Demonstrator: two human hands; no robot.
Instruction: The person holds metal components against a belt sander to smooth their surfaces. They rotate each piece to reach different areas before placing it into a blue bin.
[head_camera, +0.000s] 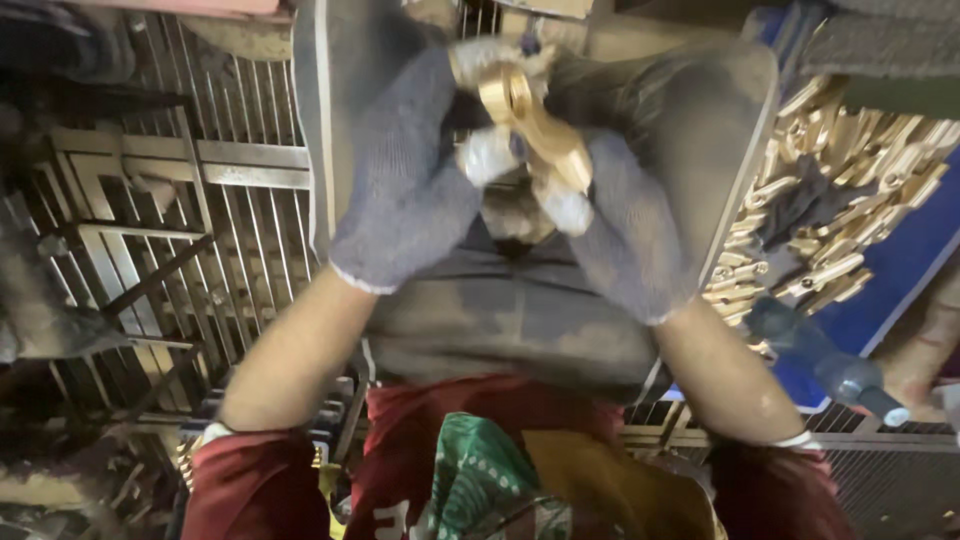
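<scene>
Gloved hands (520, 170) grip brass fitting (530, 125) over grimy metal tray (520, 320)

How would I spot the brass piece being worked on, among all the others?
Find the grey metal tray in the middle. Above it, two gloved hands, left and right, meet. The brass piece is pinched between them, held up alone, unlike the heap of brass parts lying at the right.

A dim, grimy workshop seen from above. A grey metal tabletop (520, 320), dusty and worn, fills the middle. To the left, metal grating (250, 230) of thin parallel bars lies over angled steel frames (120, 190), with scrap and debris on the dark floor (70, 480) below. To the right, a blue tray (900, 260) holds a heap of brass parts (840, 180). Warm, weak light falls from above.
</scene>
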